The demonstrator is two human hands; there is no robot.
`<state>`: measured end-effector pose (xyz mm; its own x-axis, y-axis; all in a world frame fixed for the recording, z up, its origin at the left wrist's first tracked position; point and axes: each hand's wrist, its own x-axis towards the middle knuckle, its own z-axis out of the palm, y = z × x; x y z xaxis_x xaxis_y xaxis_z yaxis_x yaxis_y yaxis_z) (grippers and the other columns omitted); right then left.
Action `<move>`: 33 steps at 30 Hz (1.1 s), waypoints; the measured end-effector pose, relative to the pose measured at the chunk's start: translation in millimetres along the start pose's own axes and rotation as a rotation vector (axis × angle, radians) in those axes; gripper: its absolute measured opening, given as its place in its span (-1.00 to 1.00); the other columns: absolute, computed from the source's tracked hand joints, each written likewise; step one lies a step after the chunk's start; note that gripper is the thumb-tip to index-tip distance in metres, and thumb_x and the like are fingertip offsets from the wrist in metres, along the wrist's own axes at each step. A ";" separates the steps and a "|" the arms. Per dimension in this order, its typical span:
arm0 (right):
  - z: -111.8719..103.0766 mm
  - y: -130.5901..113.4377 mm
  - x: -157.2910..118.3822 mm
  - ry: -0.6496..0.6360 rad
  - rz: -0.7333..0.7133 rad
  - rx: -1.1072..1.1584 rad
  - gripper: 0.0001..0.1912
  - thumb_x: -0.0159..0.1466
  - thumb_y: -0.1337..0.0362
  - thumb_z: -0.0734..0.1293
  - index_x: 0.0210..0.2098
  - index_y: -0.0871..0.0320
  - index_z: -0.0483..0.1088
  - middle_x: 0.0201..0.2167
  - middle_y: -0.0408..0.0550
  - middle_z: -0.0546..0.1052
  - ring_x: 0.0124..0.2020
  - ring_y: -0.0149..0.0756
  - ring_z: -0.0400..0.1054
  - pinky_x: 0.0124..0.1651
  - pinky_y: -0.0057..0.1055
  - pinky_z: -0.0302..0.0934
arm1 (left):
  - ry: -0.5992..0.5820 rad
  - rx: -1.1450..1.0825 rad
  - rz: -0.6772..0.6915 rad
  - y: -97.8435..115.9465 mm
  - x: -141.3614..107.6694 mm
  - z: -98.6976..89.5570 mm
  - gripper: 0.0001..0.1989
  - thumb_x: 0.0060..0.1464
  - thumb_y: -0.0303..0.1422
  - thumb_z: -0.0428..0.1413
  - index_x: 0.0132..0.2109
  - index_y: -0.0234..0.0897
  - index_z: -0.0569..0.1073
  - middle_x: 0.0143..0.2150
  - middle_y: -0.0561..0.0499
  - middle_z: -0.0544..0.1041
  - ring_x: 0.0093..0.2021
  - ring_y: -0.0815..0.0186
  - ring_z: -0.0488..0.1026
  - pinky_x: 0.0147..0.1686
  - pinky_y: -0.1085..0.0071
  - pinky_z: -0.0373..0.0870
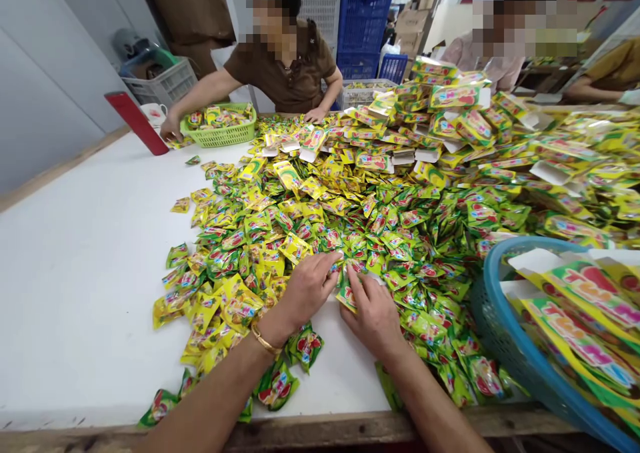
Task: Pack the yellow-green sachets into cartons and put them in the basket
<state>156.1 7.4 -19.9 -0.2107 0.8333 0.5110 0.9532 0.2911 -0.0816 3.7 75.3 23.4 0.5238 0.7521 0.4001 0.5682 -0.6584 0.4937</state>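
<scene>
My left hand [311, 286], with a gold bracelet on its wrist, is at the middle of the heap with its fingers bent together near a small green box [346, 295]. My right hand [373, 306] holds that box between thumb and fingers, close to the left fingertips. Whatever the left fingertips pinch is too small to make out. Around both hands lie many green packets [430, 326] with red fruit pictures, and yellow packets [240, 303] spread to the left.
A blue basket [520, 366] of flat boxes stands at the right edge. Boxes [465, 123] are piled behind the packets. Across the white table [75, 293], a person reaches beside a green basket [220, 135] and red object [136, 123]. Other people sit at right.
</scene>
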 end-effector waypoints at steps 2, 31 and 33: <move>-0.3 -1.2 -0.3 -0.006 0.012 -0.004 -0.35 0.23 0.23 0.18 0.27 0.29 -0.04 -0.10 0.15 0.38 -0.07 -0.09 0.24 -0.12 -0.22 0.17 | 0.015 0.022 0.011 2.6 0.2 -1.2 -0.72 0.14 -0.45 -0.02 0.01 -0.23 0.38 -0.10 -0.07 0.53 -0.08 0.24 0.44 -0.01 0.26 0.36; -3.5 -2.4 0.2 0.011 0.033 -0.090 -0.39 0.26 0.20 0.20 0.25 0.26 0.05 -0.10 0.14 0.39 -0.11 -0.12 0.23 -0.13 -0.24 0.07 | -0.280 -0.490 -0.341 0.8 7.4 -5.6 -0.81 0.02 -0.40 0.02 -0.26 -0.32 0.50 -0.29 0.00 0.57 -0.26 0.29 0.46 -0.23 0.45 0.37; -3.6 -3.5 -0.4 -0.001 -0.019 -0.096 -0.38 0.26 0.18 0.21 0.25 0.25 0.04 -0.11 0.13 0.40 -0.16 -0.13 0.24 -0.19 -0.25 0.06 | -0.372 -0.381 -0.252 -1.5 10.9 -10.4 -0.80 0.02 -0.40 -0.02 -0.34 -0.31 0.51 -0.37 0.02 0.55 -0.33 0.31 0.42 -0.26 0.45 0.32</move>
<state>153.6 4.4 -16.7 -0.2291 0.8287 0.5106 0.9654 0.2607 0.0101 1.9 84.7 35.1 0.6288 0.7770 -0.0294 0.4720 -0.3514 0.8085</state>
